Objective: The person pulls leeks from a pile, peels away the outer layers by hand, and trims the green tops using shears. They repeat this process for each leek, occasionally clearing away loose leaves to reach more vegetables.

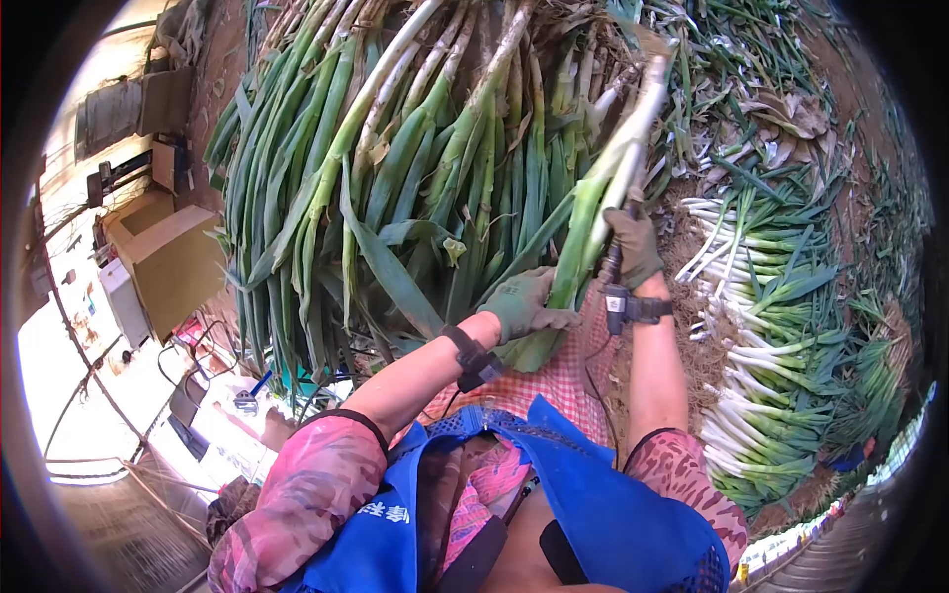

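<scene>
My left hand [522,304], in a grey-green glove, closes round the green leaves of a large leek [591,203]. The leek slants up and to the right, its white stalk [643,109] and blurred root end pointing away from me. My right hand [638,242], gloved too, is wrapped round a dark rod-like tool [612,263] beside the stalk; the tool's working end is hidden. Just beyond my hands lies a big heap of untrimmed leeks [425,158], with brown, dry skins toward the roots.
On the right, a row of cleaned leeks [756,395] lies with white ends toward me. Peeled skins and leaf scraps [751,99] cover the ground at upper right. An open cardboard box [173,262] stands at left. A thin cable [601,395] runs down near my right arm.
</scene>
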Demonstrator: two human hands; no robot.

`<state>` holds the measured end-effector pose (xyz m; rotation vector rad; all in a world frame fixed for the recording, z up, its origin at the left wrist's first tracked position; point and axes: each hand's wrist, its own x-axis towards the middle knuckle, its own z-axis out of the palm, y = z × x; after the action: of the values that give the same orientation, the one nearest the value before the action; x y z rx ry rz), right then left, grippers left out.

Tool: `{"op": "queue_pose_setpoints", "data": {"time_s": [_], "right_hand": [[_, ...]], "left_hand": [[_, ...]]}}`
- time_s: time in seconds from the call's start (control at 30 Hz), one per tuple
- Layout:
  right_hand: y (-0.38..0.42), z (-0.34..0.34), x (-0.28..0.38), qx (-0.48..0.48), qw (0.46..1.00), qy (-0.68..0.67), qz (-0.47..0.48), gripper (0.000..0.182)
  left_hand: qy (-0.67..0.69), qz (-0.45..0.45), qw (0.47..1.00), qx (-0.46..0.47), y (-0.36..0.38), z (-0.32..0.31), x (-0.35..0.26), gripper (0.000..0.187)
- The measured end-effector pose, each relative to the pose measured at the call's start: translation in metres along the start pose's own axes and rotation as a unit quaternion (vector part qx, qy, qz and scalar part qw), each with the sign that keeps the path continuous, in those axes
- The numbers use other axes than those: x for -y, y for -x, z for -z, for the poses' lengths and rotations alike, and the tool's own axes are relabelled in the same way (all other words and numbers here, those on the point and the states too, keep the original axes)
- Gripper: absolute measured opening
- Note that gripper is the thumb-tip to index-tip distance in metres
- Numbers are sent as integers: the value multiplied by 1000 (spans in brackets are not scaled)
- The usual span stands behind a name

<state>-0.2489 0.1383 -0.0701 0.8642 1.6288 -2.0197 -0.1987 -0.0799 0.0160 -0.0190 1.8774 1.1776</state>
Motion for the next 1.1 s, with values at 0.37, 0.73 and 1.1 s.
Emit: {"op": "queue_pose_setpoints", "data": {"time_s": [0.37, 0.73, 1.1], "right_hand": [[-24, -13, 13, 21, 981, 178, -68, 38], [54, -107, -1, 153, 986, 26, -58, 31], [103, -101, -3, 140, 974, -49, -171, 25]], "left_hand": [[-468, 183, 827, -252, -73, 136, 21, 52], [-225, 55, 956, -182, -28, 151, -32, 54], [-146, 75, 967, -194, -89, 150, 41, 60]]}}
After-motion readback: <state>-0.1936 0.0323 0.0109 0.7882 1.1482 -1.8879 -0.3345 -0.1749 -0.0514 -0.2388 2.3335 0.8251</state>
